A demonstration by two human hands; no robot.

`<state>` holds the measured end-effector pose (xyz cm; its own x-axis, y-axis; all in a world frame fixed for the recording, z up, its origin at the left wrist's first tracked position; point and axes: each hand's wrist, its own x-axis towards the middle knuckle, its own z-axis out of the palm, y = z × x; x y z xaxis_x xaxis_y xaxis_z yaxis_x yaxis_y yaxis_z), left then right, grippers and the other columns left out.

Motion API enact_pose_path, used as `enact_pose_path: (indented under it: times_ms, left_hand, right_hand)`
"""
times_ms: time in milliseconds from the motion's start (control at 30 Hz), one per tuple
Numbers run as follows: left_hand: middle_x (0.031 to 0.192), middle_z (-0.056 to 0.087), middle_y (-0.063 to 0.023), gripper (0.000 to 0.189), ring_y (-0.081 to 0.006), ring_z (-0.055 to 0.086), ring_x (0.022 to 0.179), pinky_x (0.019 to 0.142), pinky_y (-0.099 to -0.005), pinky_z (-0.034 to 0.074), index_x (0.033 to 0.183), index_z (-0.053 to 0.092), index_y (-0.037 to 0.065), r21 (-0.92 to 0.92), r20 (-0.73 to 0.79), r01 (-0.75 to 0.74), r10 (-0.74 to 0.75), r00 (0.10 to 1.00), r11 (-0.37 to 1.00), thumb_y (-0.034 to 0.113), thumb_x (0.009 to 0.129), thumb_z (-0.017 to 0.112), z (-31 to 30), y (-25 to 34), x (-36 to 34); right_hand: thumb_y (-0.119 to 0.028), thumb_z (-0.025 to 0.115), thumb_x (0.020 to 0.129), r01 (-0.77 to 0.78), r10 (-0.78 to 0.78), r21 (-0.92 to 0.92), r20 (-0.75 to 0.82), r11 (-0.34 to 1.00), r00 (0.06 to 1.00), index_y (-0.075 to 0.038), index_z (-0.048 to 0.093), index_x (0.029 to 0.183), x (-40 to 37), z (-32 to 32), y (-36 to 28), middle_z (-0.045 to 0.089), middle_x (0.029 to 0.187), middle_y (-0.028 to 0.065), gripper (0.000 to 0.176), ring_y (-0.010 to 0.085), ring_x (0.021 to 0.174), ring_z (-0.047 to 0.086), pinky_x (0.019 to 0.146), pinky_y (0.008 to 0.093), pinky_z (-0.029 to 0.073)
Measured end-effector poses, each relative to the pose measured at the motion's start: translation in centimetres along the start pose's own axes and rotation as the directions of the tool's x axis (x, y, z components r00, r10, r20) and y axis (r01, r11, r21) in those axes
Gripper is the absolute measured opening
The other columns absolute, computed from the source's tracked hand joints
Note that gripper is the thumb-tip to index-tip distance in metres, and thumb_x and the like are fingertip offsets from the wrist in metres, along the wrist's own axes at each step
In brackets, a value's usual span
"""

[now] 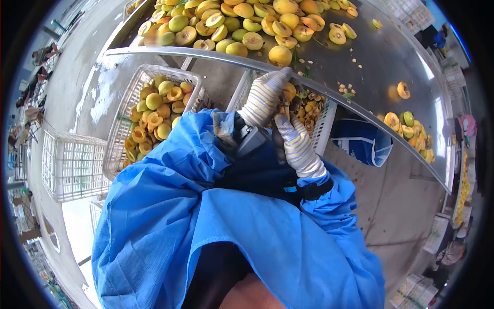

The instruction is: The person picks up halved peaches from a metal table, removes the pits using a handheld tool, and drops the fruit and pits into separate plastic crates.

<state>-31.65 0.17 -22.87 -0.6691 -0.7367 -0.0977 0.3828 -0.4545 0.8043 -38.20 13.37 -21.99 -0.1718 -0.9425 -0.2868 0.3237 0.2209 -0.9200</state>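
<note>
Both my hands wear striped knit gloves and meet just below the edge of the metal table point(242, 62). My left hand point(263, 100) is closed around a yellow peach half point(289, 91), which its fingers partly cover. Just below and to the right, my right hand point(298, 147) is closed close to the fruit. A thin dark piece shows at its fingertips, too small to name. Beneath my hands a white crate point(325, 121) holds fruit pieces and pits. A whole-looking peach point(280, 55) sits at the table edge above my left hand.
Cut peaches point(221, 23) are heaped on the table's far side. Peach halves point(409, 131) and loose pits point(346, 89) lie to the right. A plastic crate of peaches point(154, 113) stands left, beside another white crate point(72, 165). A blue bag point(363, 141) is under the table.
</note>
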Motion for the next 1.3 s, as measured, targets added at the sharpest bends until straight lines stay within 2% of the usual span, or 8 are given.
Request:
enact_pose_path:
  times_ms: [133,300,500,767,867,967,1067,1300]
  left_hand:
    - [0.082,0.067,-0.0063,0.036,-0.0158,0.064,0.070,0.064,-0.0298,0.057,0.093,0.068,0.003,0.140,0.071,-0.038,0.029,0.997,0.989,0.039,0.093,0.068,-0.1,0.2,0.3]
    - [0.089,0.069,-0.0083,0.034,-0.0157,0.065,0.078,0.070,-0.0301,0.055,0.099,0.069,0.002,0.133,0.153,0.048,-0.069,0.986,0.990,0.036,0.094,0.066,-0.9,0.8,0.4]
    - [0.094,0.069,-0.0099,0.033,-0.0165,0.065,0.080,0.068,-0.0301,0.056,0.104,0.067,0.002,-0.135,0.072,0.088,-0.079,0.994,0.987,0.034,0.095,0.066,0.0,-0.1,0.3]
    - [0.085,0.071,-0.0057,0.032,-0.0106,0.062,0.072,0.062,-0.0246,0.051,0.096,0.073,0.002,0.126,0.122,-0.054,0.038,0.992,0.991,0.034,0.092,0.070,-0.6,0.4,0.4]
    - [0.086,0.072,-0.0059,0.031,-0.0098,0.062,0.073,0.065,-0.0233,0.050,0.097,0.073,0.003,0.089,0.114,-0.012,0.002,0.994,0.996,0.034,0.092,0.070,-0.5,0.5,0.2]
    - [0.086,0.071,-0.0063,0.032,-0.0120,0.063,0.074,0.068,-0.0264,0.051,0.097,0.072,0.002,0.018,0.033,0.006,-0.007,0.999,1.000,0.034,0.092,0.070,-0.3,0.1,0.1]
    - [0.087,0.070,-0.0069,0.035,-0.0146,0.064,0.078,0.070,-0.0292,0.052,0.096,0.070,0.002,-0.129,-0.101,0.059,-0.072,0.992,0.990,0.037,0.091,0.070,-0.9,0.4,0.1]
    - [0.098,0.067,-0.0095,0.062,-0.0192,0.066,0.086,0.075,-0.0347,0.056,0.103,0.066,0.003,-0.098,0.030,-0.053,0.057,0.998,0.994,0.063,0.092,0.056,-1.5,0.7,-0.1]
  right_hand:
    - [-0.046,0.057,0.099,-0.196,0.213,0.189,-0.075,0.962,0.974,-0.012,0.057,0.098,-0.8,0.7,-1.4,0.043,0.055,-0.0028,0.034,0.0085,0.035,0.039,0.031,0.0242,0.027]
    - [-0.043,0.056,0.100,-0.283,0.163,0.528,0.262,0.801,0.951,-0.010,0.058,0.101,-0.7,-1.2,-1.0,0.039,0.054,-0.0042,0.033,0.0053,0.033,0.037,0.029,0.0202,0.028]
    - [-0.044,0.058,0.099,-0.107,0.118,0.097,-0.115,0.990,0.986,-0.010,0.056,0.100,-1.1,1.7,-1.8,0.040,0.054,-0.0031,0.035,0.0077,0.033,0.038,0.030,0.0222,0.027]
    - [-0.046,0.052,0.101,-0.320,0.176,0.560,0.296,0.764,0.939,-0.011,0.056,0.100,-1.0,-0.6,-1.5,0.035,0.056,-0.0038,0.035,0.0075,0.034,0.033,0.030,0.0233,0.027]
    - [-0.046,0.055,0.100,-0.252,0.138,0.463,0.267,0.849,0.954,-0.010,0.055,0.100,-1.1,-0.5,-1.6,0.036,0.055,-0.0036,0.036,0.0075,0.034,0.035,0.030,0.0230,0.028]
    - [-0.047,0.059,0.098,-0.111,0.110,0.003,-0.150,0.994,0.983,-0.011,0.052,0.100,-1.3,2.0,-1.5,0.038,0.055,-0.0033,0.036,0.0081,0.034,0.037,0.031,0.0229,0.030]
    - [-0.047,0.061,0.096,0.091,-0.106,-0.163,-0.086,0.983,0.991,-0.011,0.050,0.099,-1.7,1.9,-0.7,0.041,0.056,-0.0024,0.037,0.0092,0.036,0.041,0.031,0.0234,0.032]
    - [-0.041,0.061,0.098,0.136,-0.099,0.119,-0.273,0.984,0.957,-0.010,0.056,0.103,-1.5,-1.3,-1.5,0.047,0.063,-0.0006,0.033,0.0093,0.040,0.046,0.034,0.0244,0.039]
